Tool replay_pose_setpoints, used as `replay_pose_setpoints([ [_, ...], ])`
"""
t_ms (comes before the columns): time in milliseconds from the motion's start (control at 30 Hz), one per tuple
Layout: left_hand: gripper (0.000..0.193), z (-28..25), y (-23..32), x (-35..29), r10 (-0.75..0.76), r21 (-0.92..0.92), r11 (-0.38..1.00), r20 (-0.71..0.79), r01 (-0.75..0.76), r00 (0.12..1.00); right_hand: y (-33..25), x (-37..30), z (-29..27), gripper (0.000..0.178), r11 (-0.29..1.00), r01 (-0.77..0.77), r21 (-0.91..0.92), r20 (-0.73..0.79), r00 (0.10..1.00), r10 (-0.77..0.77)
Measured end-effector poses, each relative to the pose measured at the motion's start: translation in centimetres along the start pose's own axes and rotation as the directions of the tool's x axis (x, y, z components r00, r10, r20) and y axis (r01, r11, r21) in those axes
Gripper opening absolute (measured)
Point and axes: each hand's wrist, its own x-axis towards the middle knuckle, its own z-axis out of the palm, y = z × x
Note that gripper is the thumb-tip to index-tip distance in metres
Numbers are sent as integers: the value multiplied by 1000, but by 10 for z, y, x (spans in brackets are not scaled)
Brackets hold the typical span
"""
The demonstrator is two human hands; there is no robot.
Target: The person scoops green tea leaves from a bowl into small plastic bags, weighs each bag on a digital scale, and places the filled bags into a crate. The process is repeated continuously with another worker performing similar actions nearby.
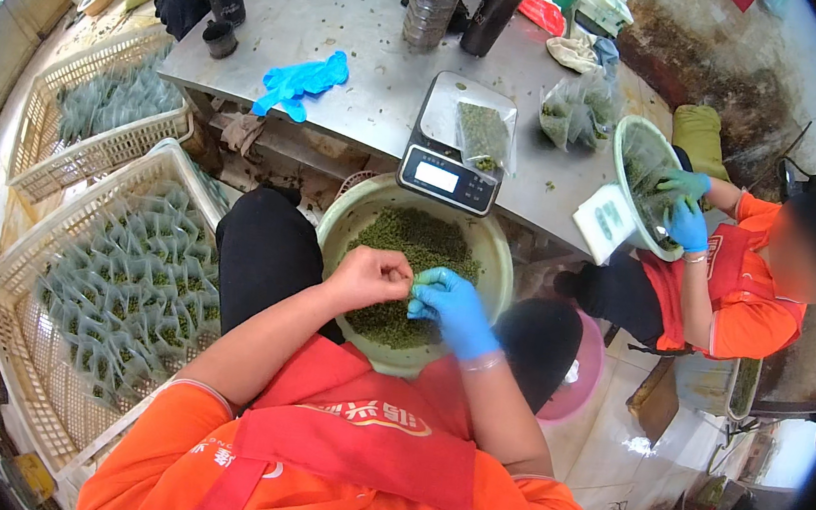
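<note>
While the bare left hand and blue-gloved right hand meet over the pale basin, their fingers are drawn into close pinches; whether anything is gripped between them, I cannot tell. Inside the basin lie masses of tiny green pieces, loosely heaped, grainy and olive-toned in places.

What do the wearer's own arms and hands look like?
The left hand is bare. The right hand wears a blue glove, with a pale band around the wrist. The forearms are uncovered below short orange sleeves, which have a thin white edge.
</note>
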Motion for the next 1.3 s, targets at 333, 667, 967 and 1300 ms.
replay_pose_setpoints([
  [333,14,6,5,0,620,514,569,245,-642,746,39,7,-8,8,887,98,-452,-208,955,-212],
  [667,16,-9,4,5,162,387,913,-45,-132,986,-23,16,-27,19,845,273,460,-163,961,-221],
  [967,18,-5,3,3,-156,-142,978,-11,152,988,-40,9,-6,29,976,212,39,-159,966,-204],
  [1300,16,6,9,-1,95,38,995,-113,-91,989,-3,8,8,13,895,235,-379,-62,959,-277],
])
